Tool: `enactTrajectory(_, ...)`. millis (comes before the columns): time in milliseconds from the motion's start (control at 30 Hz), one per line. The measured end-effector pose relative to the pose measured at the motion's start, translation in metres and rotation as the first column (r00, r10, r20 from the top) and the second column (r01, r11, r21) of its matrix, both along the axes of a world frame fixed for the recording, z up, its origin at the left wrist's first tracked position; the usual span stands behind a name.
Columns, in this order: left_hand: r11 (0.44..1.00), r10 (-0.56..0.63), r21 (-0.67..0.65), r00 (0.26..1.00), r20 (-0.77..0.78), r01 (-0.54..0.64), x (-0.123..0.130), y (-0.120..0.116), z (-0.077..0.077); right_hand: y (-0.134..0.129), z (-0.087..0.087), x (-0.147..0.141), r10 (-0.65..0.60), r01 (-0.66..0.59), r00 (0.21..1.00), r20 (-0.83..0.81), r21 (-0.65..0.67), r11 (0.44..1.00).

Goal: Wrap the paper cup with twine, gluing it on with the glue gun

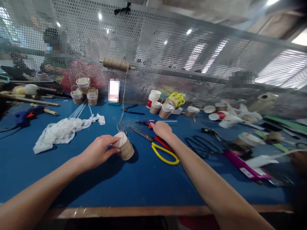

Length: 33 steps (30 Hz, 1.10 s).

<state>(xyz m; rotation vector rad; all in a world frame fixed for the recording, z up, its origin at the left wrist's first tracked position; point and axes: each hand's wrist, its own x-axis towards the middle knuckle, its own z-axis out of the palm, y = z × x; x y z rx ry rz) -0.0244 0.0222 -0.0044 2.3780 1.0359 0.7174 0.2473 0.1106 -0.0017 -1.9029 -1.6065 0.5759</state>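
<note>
On the blue bench (96, 188), the left hand (99, 149) has its grip pinched, finger and thumb, at the white end of a tilted twine-wrapped cup (127, 150); twine (124, 92) runs up to a spool (116, 65). The right hand (163, 130) curls at a blue glue gun (145, 121) (how tightly, I cannot tell) near scissors (153, 143).

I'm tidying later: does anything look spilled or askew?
Pale specks litter the tabletop near the glue gun under the right hand, like spilled scraps. At right, a red-and-white cup lies tipped over, while the handled cup nearby stands upright.
</note>
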Motion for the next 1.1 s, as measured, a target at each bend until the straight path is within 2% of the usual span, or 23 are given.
enactTrajectory(100,1.000,-0.017,0.025,1.000,-0.004,0.017,0.000,-0.001,0.000,-0.020,0.012,-0.022,0.124,-0.124,0.992,-0.014,0.046,0.991)
enactTrajectory(167,0.997,-0.036,0.067,0.999,-0.004,0.036,0.000,-0.002,-0.002,-0.036,0.018,-0.041,0.251,-0.251,0.966,-0.059,0.013,0.968)
enactTrajectory(233,0.988,-0.075,0.136,0.997,-0.001,0.075,0.001,-0.003,-0.003,-0.050,0.021,-0.059,0.377,-0.387,0.915,-0.143,-0.046,0.921)
enactTrajectory(300,0.968,-0.139,0.211,0.990,0.006,0.135,0.001,-0.005,-0.003,-0.060,0.020,-0.073,0.468,-0.543,0.804,-0.367,-0.132,0.829)
enactTrajectory(367,0.946,-0.209,0.254,0.978,0.007,0.201,0.001,-0.008,-0.002,-0.064,0.018,-0.081,0.425,-0.621,0.673,-0.605,-0.149,0.770)
enactTrajectory(400,0.940,-0.235,0.255,0.972,0.003,0.226,0.001,-0.009,-0.001,-0.065,0.018,-0.083,0.380,-0.629,0.608,-0.697,-0.131,0.766)
enactTrajectory(500,0.953,-0.254,0.173,0.967,0.005,0.250,0.000,-0.010,0.004,-0.070,0.022,-0.082,0.298,-0.596,0.450,-0.842,-0.034,0.803)
enactTrajectory(567,0.975,-0.217,0.056,0.975,0.044,0.214,-0.001,-0.011,0.008,-0.076,0.027,-0.080,0.290,-0.554,0.384,-0.877,0.033,0.832)
enactTrajectory(600,0.981,-0.191,-0.014,0.979,0.074,0.192,-0.002,-0.011,0.009,-0.080,0.030,-0.079,0.294,-0.515,0.379,-0.878,0.064,0.855)
enactTrajectory(667,0.976,-0.135,-0.150,0.981,0.142,0.156,-0.002,-0.011,0.012,-0.087,0.034,-0.076,0.326,-0.411,0.420,-0.847,0.143,0.900)
enactTrajectory(767,0.948,-0.094,-0.275,0.966,0.242,0.162,-0.002,-0.012,0.014,-0.094,0.034,-0.072,0.378,-0.276,0.555,-0.741,0.265,0.924)
enactTrajectory(900,0.918,-0.076,-0.346,0.944,0.320,0.191,-0.001,-0.011,0.015,-0.095,0.028,-0.067,0.377,-0.196,0.713,-0.591,0.349,0.917)
enactTrajectory(1100,0.911,-0.036,-0.369,0.927,0.372,0.183,-0.001,-0.012,0.015,-0.095,0.025,-0.067,0.349,-0.178,0.802,-0.485,0.363,0.915)
